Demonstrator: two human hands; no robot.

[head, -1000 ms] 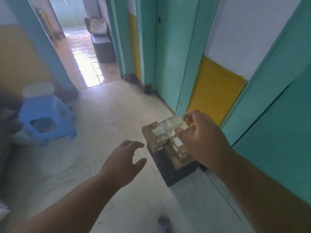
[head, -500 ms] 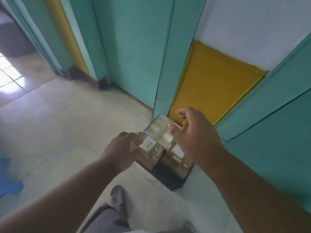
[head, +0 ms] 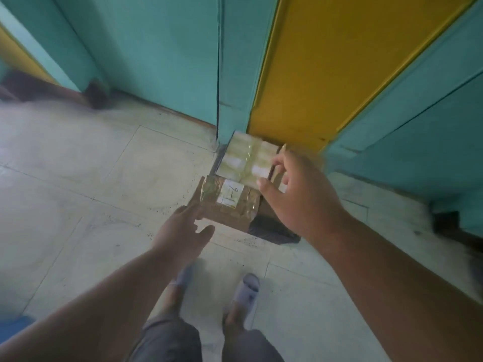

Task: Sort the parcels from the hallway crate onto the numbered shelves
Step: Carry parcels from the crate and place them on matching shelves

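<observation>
A dark crate (head: 271, 227) sits on the hallway floor (head: 78, 178) against a teal-and-yellow wall (head: 313, 69), stacked above its rim with taped parcels. No numbered shelves are in view. The person stands over it in grey slippers (head: 248, 286), both arms reaching down.

The pale parcel (head: 245, 160) lies on top at the wall side; the brown parcel (head: 227, 202), with a handwritten label on its lid, lies just in front of it, nearer the person. Both look like small cardboard boxes wrapped in glossy clear tape: probably light and stiff enough to lift from opposite edges, though the tape may be slick, so a hold across the cardboard sides or under a corner seems safer than one on the taped top.

The right hand (head: 300, 194) hovers at the pale parcel's near right corner, fingers loosely curved and spread, thumb tip at or just above the tape; its grip is wide and holds nothing that can be seen. The left hand (head: 180, 231) reaches to the brown parcel's left edge, fingers extended and apparently touching the side, thumb apart, grip not yet closed. Motion blur hides the finer contact.
</observation>
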